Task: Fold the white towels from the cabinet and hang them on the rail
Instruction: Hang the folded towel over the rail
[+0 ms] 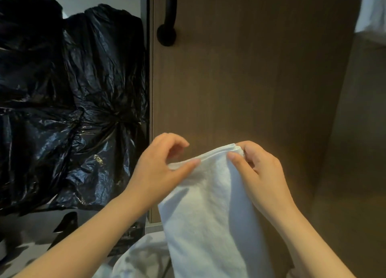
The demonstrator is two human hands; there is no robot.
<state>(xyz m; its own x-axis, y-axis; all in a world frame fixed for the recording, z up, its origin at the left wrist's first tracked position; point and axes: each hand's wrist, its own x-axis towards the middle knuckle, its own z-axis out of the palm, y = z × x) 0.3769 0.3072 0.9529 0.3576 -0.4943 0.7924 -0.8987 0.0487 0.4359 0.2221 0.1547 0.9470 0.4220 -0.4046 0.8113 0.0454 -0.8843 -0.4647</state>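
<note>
A white towel [211,204] hangs folded in front of the wooden door [250,79], held up before the door's lower half with its layered top edge slanting up toward the right. The right hand [258,173] is clamped on the upper right corner of that edge, thumb across the front of the cloth and fingers curled behind it. The left hand [160,167] holds the other end of the edge, near the door's left border: its thumb lies flat along the fold at the front and its fingers are curled behind and above the cloth. The rest of the towel drops straight down between the two forearms, covering the bottom of the door.

High on the door, close to its left border, is a black handle [168,16]. Left of the door, shiny black bags [73,100] are piled up, tied and creased. Below the door's lower left corner lies a crumpled white cloth [142,259], partly behind the hanging towel.
</note>
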